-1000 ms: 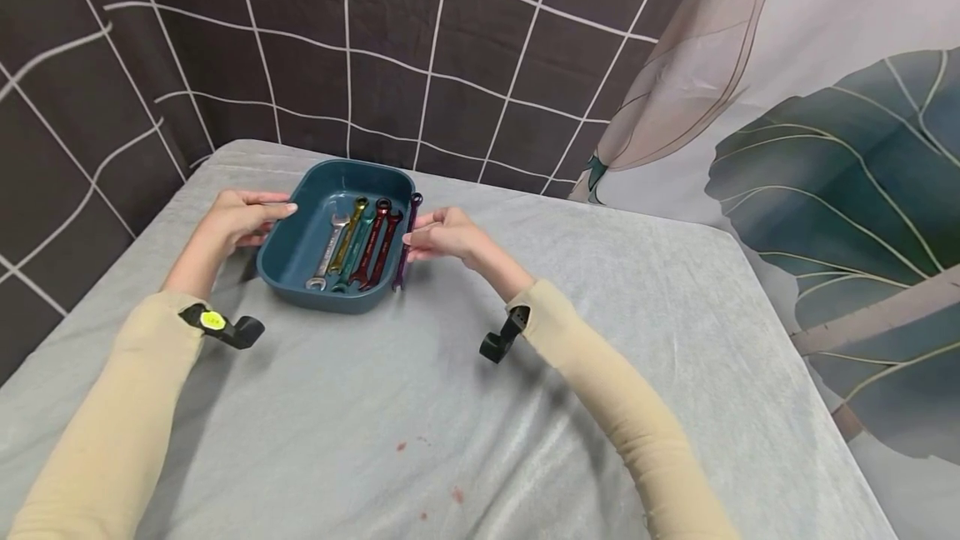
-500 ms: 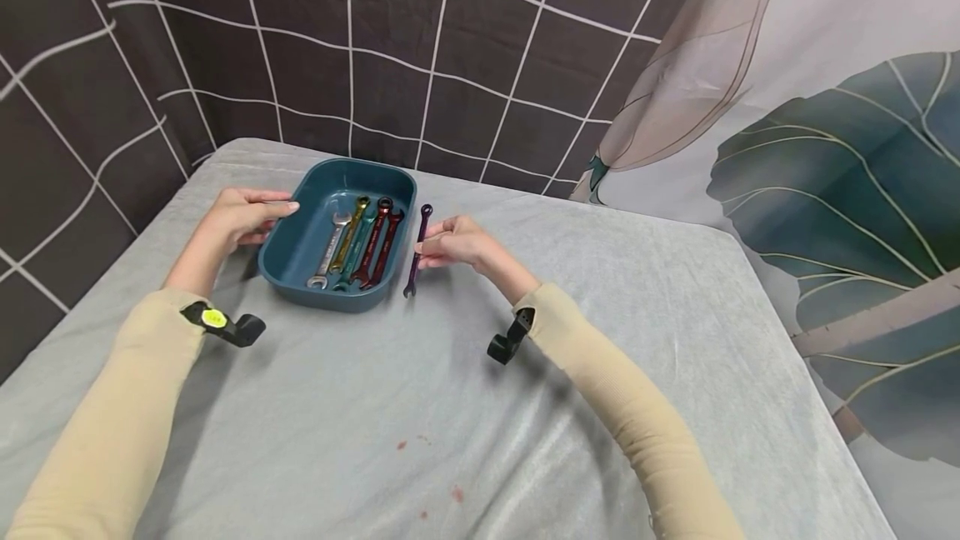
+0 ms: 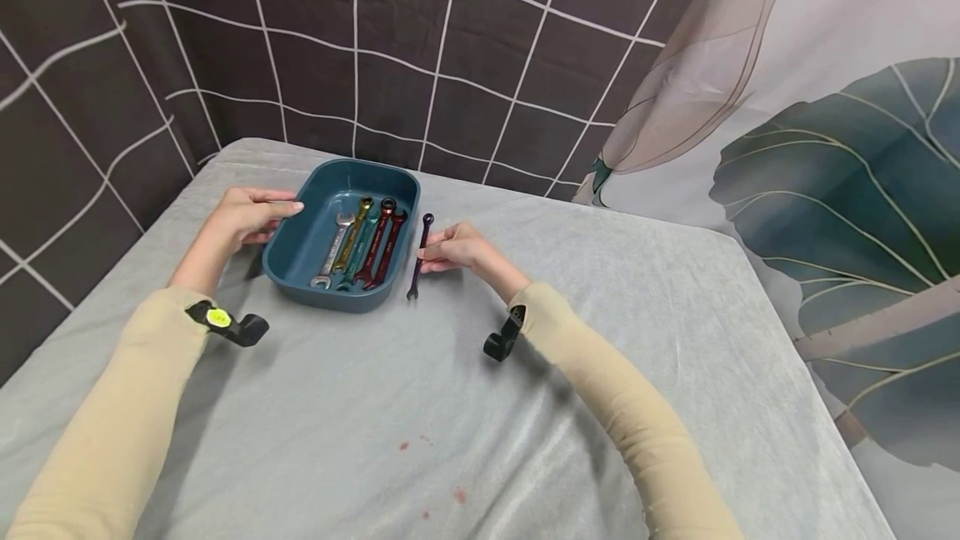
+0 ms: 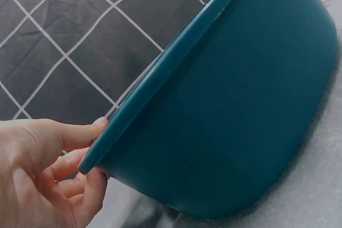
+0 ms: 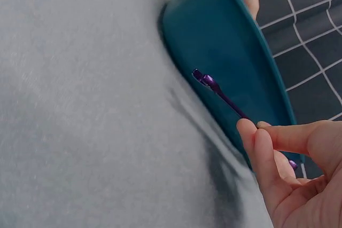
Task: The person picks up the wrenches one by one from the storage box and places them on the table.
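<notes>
A blue-green plastic bin [image 3: 324, 297] stands at the far left of the table. My left hand [image 3: 243, 217] pinches its left rim, thumb over the edge and fingers beneath, as the left wrist view shows. Just right of the bin, my right hand [image 3: 461, 248] pinches a purple wrench [image 3: 416, 275] by the middle of its shaft. The wrench is held above the cloth, apart from the bin wall; in the right wrist view its open end [image 5: 207, 79] points away from the fingers. Inside the bin lie a silver wrench [image 3: 333, 252], a gold wrench [image 3: 354, 233], a green wrench [image 3: 358, 252] and two red wrenches [image 3: 375, 247].
Grey cloth [image 3: 360, 407] covers the table, with a few reddish spots near the front. A dark grid-patterned curtain [image 3: 315, 48] hangs behind the bin and to its left. At the right hangs a leaf-print curtain [image 3: 847, 190].
My right hand has carried the purple wrench from over the bin's right rim out to the right and slightly down. My left hand and the bin have stayed in place.
</notes>
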### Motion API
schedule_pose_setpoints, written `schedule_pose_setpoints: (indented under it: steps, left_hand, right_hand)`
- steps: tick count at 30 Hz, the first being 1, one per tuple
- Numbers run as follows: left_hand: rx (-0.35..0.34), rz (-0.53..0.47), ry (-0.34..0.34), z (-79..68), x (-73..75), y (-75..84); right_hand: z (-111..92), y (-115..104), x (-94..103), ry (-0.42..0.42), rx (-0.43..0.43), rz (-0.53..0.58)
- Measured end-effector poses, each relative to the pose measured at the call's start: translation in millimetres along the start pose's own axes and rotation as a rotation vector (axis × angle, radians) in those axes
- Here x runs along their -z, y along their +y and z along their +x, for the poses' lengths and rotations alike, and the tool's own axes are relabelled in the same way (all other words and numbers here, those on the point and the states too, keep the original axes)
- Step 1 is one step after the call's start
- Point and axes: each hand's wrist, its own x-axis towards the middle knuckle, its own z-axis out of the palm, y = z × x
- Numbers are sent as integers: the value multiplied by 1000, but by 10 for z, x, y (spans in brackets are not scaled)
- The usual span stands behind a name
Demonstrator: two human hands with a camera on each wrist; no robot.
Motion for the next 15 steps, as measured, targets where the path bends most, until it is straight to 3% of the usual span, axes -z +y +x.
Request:
schedule_pose_setpoints:
  steps: [15]
  left_hand:
    - [3,24,5,3,-9,-7]
  right_hand:
    - [85,108,-27,-3,-50,-10]
